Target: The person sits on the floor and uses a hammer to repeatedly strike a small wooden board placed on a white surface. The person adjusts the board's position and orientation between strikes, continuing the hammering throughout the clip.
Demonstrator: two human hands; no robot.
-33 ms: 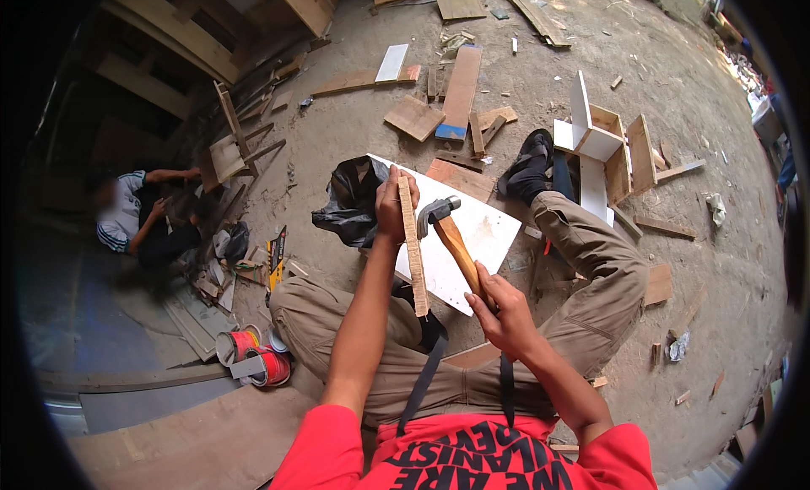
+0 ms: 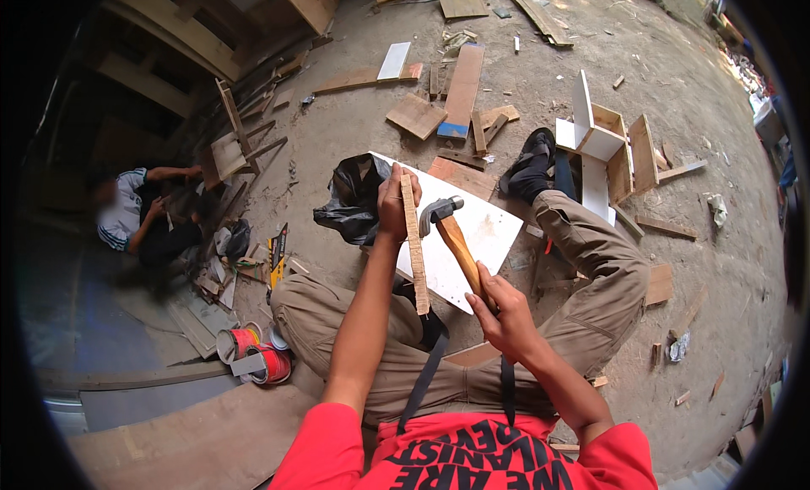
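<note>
My left hand is closed around the far part of a narrow wooden board, which is held on edge with its rough cut side up. In my right hand is a claw hammer, gripped by its wooden handle. The hammer's metal head is close to the board's right side; whether they touch I cannot tell. Below both hands lies a white panel between my legs. A black plastic bag is bunched at the panel's left, beside my left hand.
A partly built wooden box stands by my right foot. Wood planks and offcuts litter the ground ahead. Left of my knee are a yellow-handled saw and red cans. Another person sits at far left, handling wood.
</note>
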